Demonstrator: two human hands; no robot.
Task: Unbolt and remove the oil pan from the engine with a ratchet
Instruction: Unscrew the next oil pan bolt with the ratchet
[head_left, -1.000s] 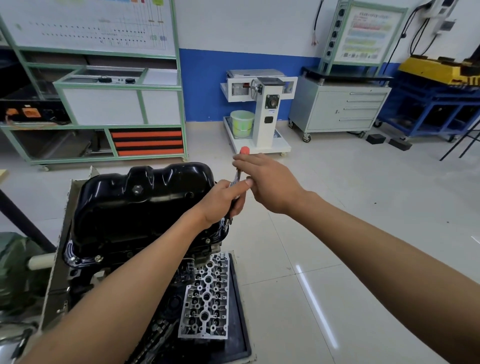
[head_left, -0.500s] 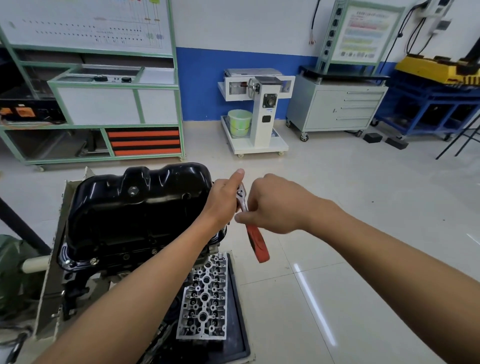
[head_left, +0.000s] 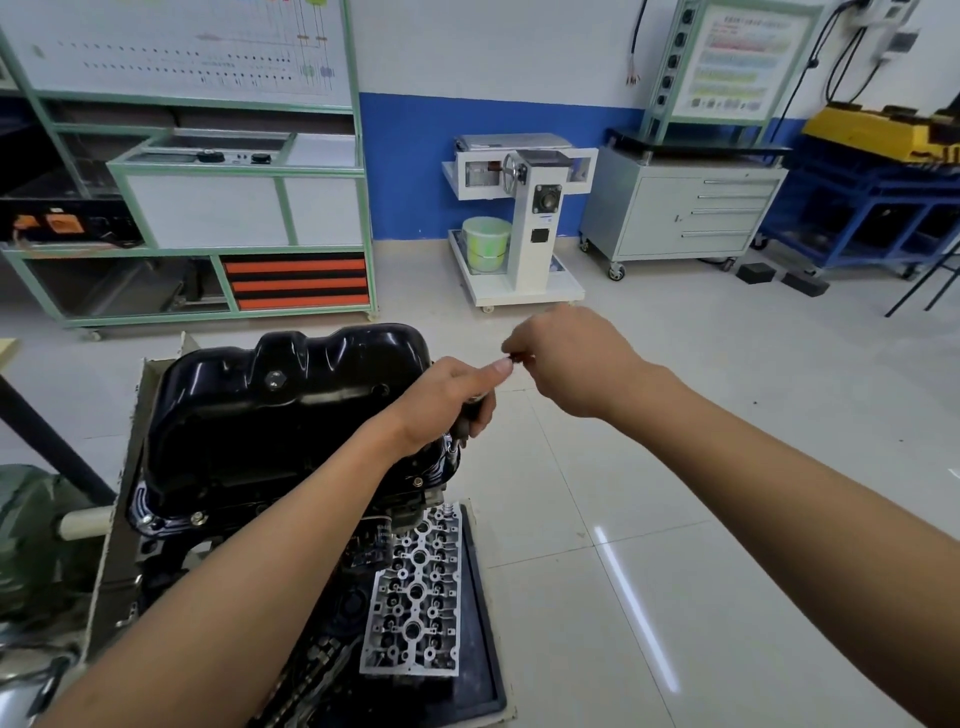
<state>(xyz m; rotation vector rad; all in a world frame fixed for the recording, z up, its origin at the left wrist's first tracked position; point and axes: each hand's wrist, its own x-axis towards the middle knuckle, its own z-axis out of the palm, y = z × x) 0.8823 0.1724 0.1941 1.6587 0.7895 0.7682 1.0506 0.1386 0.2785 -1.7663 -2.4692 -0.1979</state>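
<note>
A glossy black oil pan (head_left: 270, 415) sits bolted on top of the upturned engine (head_left: 218, 530) at lower left. My left hand (head_left: 447, 405) is wrapped round the head end of the ratchet (head_left: 470, 415) at the pan's right front corner, thumb stretched out toward the right. A short socket extension drops from that hand to the pan's flange. My right hand (head_left: 566, 358) curls round the ratchet's handle just to the right; only a dark sliver of the handle shows between the two hands.
A bare aluminium cylinder head (head_left: 415, 592) lies on a black tray (head_left: 483, 649) below the hands. A green-framed trainer bench (head_left: 208, 208) stands behind, a white stand (head_left: 524, 218) with a green bucket and a grey drawer cabinet (head_left: 685, 208) further back. Tiled floor lies to the right.
The ratchet handle has swung up from pointing down toward me to lying level behind my right hand, which has risen with it. My left hand has stayed on the ratchet head.
</note>
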